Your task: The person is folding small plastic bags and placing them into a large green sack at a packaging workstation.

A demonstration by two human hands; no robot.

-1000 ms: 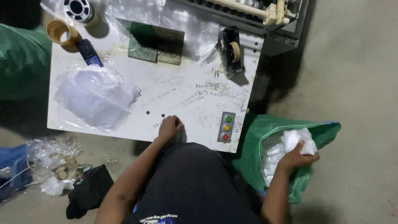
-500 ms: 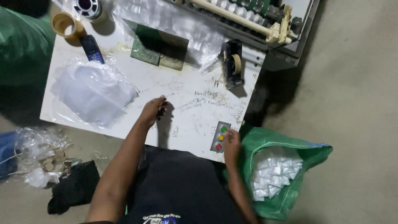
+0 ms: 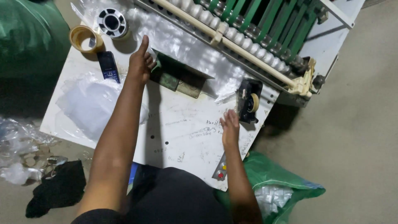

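A scuffed white worktable (image 3: 182, 124), marked with scribbles, stands on a grey concrete floor in front of a machine with a cream roller and green belts (image 3: 248, 25). Near the table's far edge sits a small green-and-tan block (image 3: 178, 79), flat-topped with a dark recess behind it. The left hand (image 3: 140, 62) is stretched out just beside that block, forefinger pointing up and the other fingers curled; a small pale piece seems pinched there, though I cannot tell for sure. The right hand (image 3: 230, 126) lies flat and spread on the table, holding nothing, just beside a black tape dispenser (image 3: 248, 101). Further left lie a dark phone (image 3: 108, 66), a brown tape roll (image 3: 86, 38), a black-and-white spool (image 3: 112, 22) and a heap of clear plastic bags (image 3: 89, 101). A green sack (image 3: 286, 182) holding white pieces sits by the person's right side.
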